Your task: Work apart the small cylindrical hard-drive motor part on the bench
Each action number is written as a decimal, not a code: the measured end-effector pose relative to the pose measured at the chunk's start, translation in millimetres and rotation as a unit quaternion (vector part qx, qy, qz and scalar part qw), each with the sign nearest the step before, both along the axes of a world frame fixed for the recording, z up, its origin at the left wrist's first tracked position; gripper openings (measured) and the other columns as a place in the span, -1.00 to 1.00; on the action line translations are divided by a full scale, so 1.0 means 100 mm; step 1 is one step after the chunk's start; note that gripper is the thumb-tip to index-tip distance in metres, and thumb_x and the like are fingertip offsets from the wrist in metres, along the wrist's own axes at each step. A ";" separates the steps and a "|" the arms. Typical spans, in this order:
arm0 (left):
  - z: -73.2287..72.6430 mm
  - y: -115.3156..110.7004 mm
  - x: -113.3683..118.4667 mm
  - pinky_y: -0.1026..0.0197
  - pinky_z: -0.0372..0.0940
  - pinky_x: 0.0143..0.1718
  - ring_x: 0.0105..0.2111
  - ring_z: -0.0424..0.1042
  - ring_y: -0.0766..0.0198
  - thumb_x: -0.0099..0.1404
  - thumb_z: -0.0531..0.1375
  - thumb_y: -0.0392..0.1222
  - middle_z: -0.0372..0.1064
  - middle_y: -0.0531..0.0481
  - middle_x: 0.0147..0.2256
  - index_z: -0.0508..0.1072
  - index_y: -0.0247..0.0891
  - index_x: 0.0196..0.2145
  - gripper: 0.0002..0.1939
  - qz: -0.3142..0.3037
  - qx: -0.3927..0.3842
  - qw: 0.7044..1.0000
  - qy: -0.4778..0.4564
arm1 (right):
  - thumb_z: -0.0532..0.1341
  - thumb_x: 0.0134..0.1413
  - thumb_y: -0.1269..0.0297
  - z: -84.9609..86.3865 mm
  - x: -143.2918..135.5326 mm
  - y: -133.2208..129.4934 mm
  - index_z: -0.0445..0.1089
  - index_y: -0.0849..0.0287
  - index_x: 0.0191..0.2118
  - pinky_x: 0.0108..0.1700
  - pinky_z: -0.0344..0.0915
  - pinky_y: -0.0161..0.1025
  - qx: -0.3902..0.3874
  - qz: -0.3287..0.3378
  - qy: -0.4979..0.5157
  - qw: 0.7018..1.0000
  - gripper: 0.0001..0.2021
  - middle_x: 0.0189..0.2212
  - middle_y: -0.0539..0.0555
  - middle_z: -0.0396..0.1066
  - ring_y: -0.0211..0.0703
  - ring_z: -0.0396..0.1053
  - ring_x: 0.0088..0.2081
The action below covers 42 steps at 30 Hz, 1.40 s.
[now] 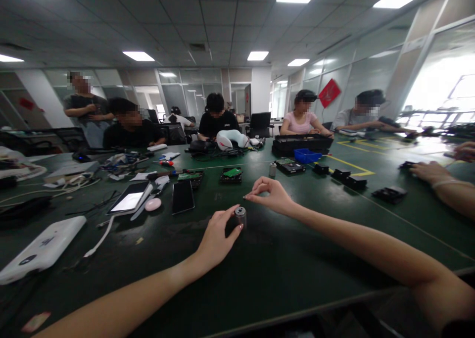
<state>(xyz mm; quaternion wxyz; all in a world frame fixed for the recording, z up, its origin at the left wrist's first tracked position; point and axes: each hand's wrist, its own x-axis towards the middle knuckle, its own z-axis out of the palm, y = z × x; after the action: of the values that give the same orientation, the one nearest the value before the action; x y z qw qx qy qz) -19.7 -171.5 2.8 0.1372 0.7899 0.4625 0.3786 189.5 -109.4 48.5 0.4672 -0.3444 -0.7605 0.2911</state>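
A small grey metal cylinder [241,217] stands upright on the dark green table [237,288], with dark openings in its top. Thumb and fingers of my left hand [218,234] close round its sides. Just above and to the right, my right hand [270,195] is pinched at the fingertips on a tiny object [245,197], too small to make out. A second small cylinder [272,169] stands farther back, beyond my right hand.
Circuit-board drives [230,175], a black phone [183,197] and a blue tray [307,155] lie beyond my hands. A white device [42,249] and cables are at left. Black parts [349,179] and another person's hand [430,172] are at right. Several people sit behind.
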 end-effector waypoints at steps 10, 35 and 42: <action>-0.01 -0.01 -0.02 0.01 0.18 0.09 0.01 0.30 0.12 0.27 0.17 -0.20 0.32 -0.10 0.01 0.25 -0.12 0.15 -0.51 -0.005 -0.006 1.000 0.006 | 0.38 -0.16 0.16 -0.40 0.29 0.32 0.30 0.22 -0.36 -0.38 0.34 -0.27 -0.069 -0.034 -0.069 0.995 -0.68 -0.47 0.09 0.54 -0.10 0.52 -0.41; -0.01 -0.01 0.00 -0.03 0.21 0.07 -0.02 0.33 0.11 0.23 0.19 -0.24 0.35 -0.10 -0.03 0.28 -0.14 0.11 -0.52 -0.005 0.016 1.000 -0.003 | 0.38 -0.13 0.09 0.08 0.04 -0.01 0.28 0.18 -0.36 -0.20 0.40 -0.14 0.002 -0.002 -0.011 1.000 -0.66 -0.44 0.08 0.53 -0.05 0.52 -0.30; -0.02 0.00 0.00 0.01 0.24 0.05 -0.03 0.34 0.10 0.22 0.20 -0.23 0.36 -0.10 -0.06 0.28 -0.17 0.11 -0.51 0.004 0.020 1.000 0.006 | 0.36 -0.10 0.10 0.12 -0.11 -0.24 0.32 0.20 -0.38 -0.28 0.39 -0.25 0.027 0.042 -0.038 0.998 -0.69 -0.41 0.06 0.47 -0.13 0.50 -0.34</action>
<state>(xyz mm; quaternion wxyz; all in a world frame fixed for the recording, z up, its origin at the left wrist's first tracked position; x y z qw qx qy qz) -19.9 -171.0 0.6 0.1172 0.7929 0.4585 0.3839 178.9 -133.4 60.9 0.4346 -0.3098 -0.7992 0.2765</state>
